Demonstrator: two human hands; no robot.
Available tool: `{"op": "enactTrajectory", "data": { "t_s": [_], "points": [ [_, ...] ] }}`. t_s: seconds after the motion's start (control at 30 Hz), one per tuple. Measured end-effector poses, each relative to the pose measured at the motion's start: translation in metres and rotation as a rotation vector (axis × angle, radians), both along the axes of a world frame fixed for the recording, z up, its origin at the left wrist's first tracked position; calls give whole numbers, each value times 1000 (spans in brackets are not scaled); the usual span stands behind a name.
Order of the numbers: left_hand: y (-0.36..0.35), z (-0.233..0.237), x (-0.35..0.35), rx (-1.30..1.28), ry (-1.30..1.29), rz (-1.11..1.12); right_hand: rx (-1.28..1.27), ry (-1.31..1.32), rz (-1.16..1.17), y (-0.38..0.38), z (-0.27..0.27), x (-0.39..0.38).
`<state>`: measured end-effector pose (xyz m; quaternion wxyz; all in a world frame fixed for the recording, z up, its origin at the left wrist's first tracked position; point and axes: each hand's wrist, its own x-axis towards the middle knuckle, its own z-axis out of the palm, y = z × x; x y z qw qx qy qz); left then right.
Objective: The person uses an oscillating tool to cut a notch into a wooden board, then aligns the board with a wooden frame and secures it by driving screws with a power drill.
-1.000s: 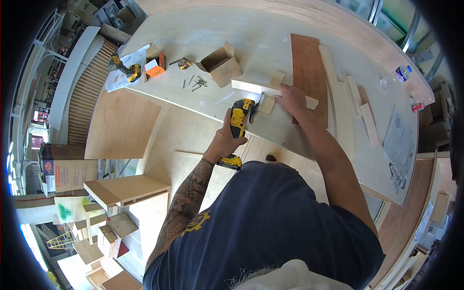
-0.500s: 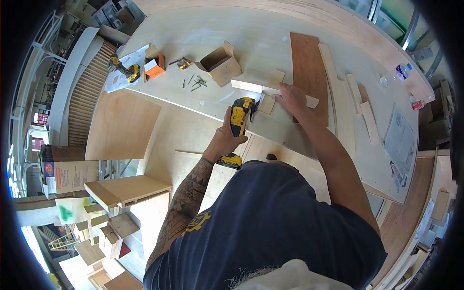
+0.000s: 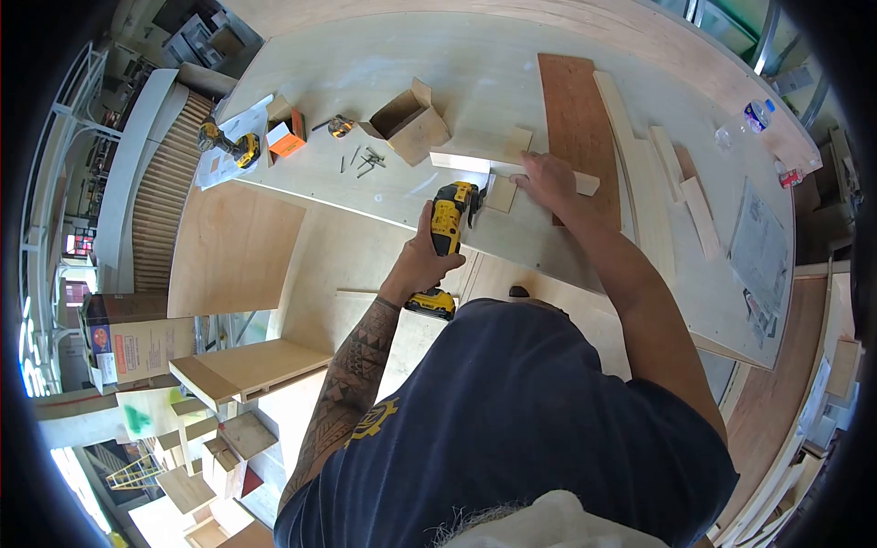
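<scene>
My left hand [image 3: 422, 265] is wrapped round the body of a yellow and black power tool [image 3: 448, 219], its battery end toward me. The tool's head is at the near edge of a pale wooden strip [image 3: 466, 162], where a bright light falls. My right hand [image 3: 546, 181] presses on this strip, fingers closed on it. Under or against the strip is a small thin wood piece [image 3: 500, 194], with its far part showing beyond. To the right lies a reddish-brown board [image 3: 582, 119].
On the worktable [image 3: 365, 55] are an open cardboard box [image 3: 416, 128], screws [image 3: 370, 160], an orange box [image 3: 286, 137], a yellow drill [image 3: 228, 144], long wood strips [image 3: 639, 173], a bottle [image 3: 757, 116] and a paper drawing [image 3: 760, 242]. Wooden boxes stand at the lower left.
The view has shifted slightly, so the table's contents sit a little differently in the frame. Both hands keep their hold, with the tool still at the strip.
</scene>
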<state>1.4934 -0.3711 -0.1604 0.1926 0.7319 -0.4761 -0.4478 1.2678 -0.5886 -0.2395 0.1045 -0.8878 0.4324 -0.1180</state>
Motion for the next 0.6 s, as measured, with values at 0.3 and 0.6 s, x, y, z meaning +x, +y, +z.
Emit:
{"op": "enactTrajectory", "data": {
  "t_s": [0.3, 0.6],
  "points": [
    [0, -7, 1, -66, -6, -10, -6, 24, -5, 3, 3, 1],
    [1, 5, -2, -54, -4, 4, 14, 7, -13, 3, 4, 0]
  ]
}}
